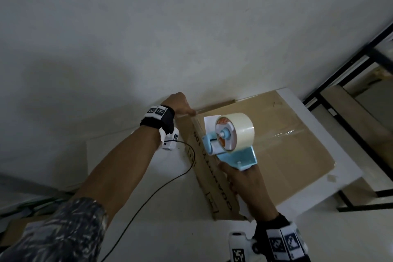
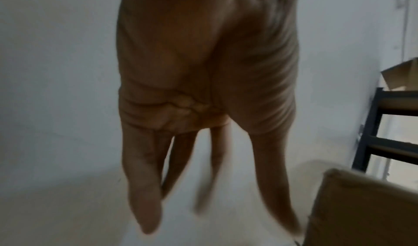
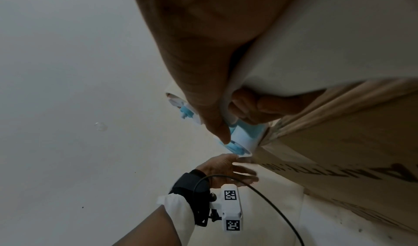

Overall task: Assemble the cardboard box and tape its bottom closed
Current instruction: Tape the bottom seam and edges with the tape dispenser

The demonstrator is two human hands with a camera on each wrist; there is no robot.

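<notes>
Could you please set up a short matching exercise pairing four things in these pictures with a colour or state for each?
Things:
1. tape dispenser
2. cardboard box
3. left hand
4. cable

Descriptions:
A. black, trailing across the white table
B. brown, lying on the table with clear tape across its top
C. light blue, held by the right hand
D. fingers straight, at the box's far left corner

Pairs: 1-C, 2-B, 3-D, 4-A

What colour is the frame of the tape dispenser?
Light blue; the tape dispenser, held in the right hand, shows best in the head view.
</notes>
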